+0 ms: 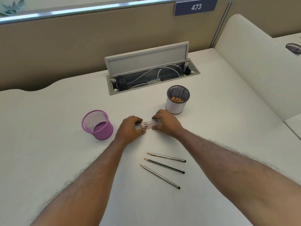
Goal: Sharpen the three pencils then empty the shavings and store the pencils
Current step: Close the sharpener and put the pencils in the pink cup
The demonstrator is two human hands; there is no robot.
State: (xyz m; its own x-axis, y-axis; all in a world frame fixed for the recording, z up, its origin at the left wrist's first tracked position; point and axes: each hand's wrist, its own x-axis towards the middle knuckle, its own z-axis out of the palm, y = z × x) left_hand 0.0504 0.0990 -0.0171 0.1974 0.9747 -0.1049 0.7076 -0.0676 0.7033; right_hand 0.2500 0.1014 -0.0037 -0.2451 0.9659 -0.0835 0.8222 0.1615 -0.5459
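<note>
Nearest the camera, two bare forearms extended from the lower edge toward the sharpener. Between the forearms, on the near side of the sharpener, three pencils flat on the white surface: the closest pencil, the middle pencil and the farthest pencil. All side by side but apart, sharpened tips to the left, dark ends to the right, the gaps wider at the right.

At centre, the sharpener itself, a clear tube with a pale pink cap and a metal band, lying crosswise and gripped at both ends. Round the pink cap end, the left hand, clenched, fingers curled over the top, thumb on the near side. On the clear barrel, the right hand, pinching with fingertips above and thumb below. Resting on the surface or held just above it: impossible to tell.

Left of the sharpener, near the left hand but not touching, a purple mesh cup, upright. Beyond and right of the sharpener, just behind the right hand, a black mesh cup in a white sleeve, upright, orange-brown shavings at the bottom.

Farther behind the sharpener, an open cable hatch set into the surface, grey lid raised, pale cables and a black plug inside. Farthest back, a tan partition with a blue sign marked 473. Far right of the sharpener, on a neighbouring surface, part of another mesh cup.
</note>
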